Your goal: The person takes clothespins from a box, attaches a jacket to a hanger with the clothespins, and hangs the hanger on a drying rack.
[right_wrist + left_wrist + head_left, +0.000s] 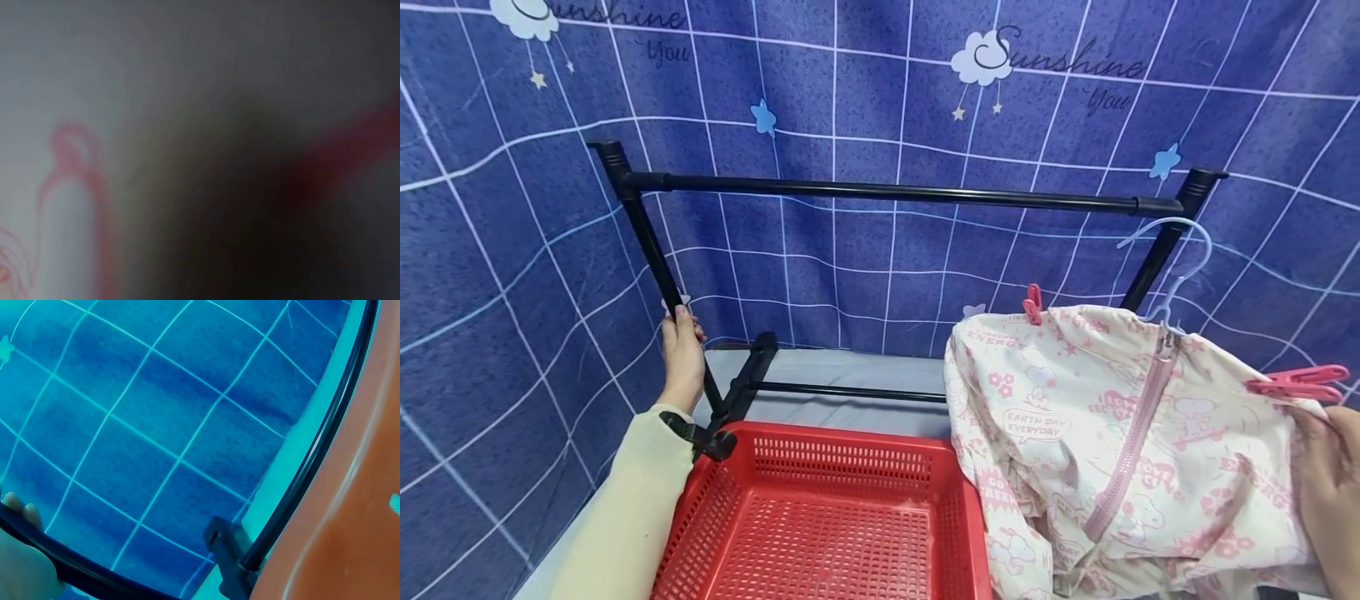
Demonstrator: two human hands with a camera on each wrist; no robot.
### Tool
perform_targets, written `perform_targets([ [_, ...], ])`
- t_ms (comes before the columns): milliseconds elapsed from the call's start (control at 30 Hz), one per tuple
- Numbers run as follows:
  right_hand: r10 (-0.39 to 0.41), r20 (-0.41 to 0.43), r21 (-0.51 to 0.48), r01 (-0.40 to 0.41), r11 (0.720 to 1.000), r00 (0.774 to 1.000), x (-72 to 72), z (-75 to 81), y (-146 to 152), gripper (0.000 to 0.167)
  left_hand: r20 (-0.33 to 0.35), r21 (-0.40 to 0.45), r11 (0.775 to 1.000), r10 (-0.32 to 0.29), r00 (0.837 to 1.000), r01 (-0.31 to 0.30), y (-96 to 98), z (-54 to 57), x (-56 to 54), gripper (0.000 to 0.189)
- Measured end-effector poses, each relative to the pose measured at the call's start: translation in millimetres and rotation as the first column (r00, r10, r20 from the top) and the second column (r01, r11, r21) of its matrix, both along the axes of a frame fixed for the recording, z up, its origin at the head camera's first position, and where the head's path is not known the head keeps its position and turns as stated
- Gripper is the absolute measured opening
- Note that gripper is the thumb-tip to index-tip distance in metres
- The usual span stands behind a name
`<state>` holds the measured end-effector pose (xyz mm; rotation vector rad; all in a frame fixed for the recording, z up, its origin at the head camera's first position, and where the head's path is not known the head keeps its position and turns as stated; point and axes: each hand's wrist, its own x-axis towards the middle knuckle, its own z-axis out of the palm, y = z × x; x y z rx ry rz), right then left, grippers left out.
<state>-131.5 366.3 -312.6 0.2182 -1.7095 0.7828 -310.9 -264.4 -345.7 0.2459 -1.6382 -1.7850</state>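
At the left, my left hand grips the black upright post of a clothes rack; fingertips show past the post in the left wrist view. My right hand, partly cut off by the frame edge, holds the right shoulder or sleeve of a white zip-up jacket with pink print. A pale blue hanger sticks out of its collar, its hook in front of the rack's right corner; whether it touches the bar I cannot tell. Pink clothespins clip both shoulders. The right wrist view is mostly blurred fabric.
The rack's top bar runs across, with a lower bar near the white surface. A red perforated basket stands in front, its right side partly covered by the jacket. A blue checked curtain hangs behind.
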Motion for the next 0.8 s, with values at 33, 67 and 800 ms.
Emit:
perform_targets([
  [33,0.002,0.001,-0.003,-0.002,1.000,1.000,-0.4,0.6,-0.6,0.040,-0.004,0.000,1.000,0.004,1.000,-0.004,0.1,-0.2,0.0,0.023],
  [67,0.000,0.000,-0.004,0.000,1.000,1.000,-0.8,1.3,-0.9,0.040,-0.008,-0.001,1.000,0.005,1.000,-0.005,0.1,-0.4,0.1,0.023],
  [800,-0.098,0.010,-0.008,0.098,0.995,0.995,-16.6,12.5,-4.5,0.023,0.048,-0.143,0.989,0.030,0.998,-0.023,-4.9,-3.5,0.8,0.028],
])
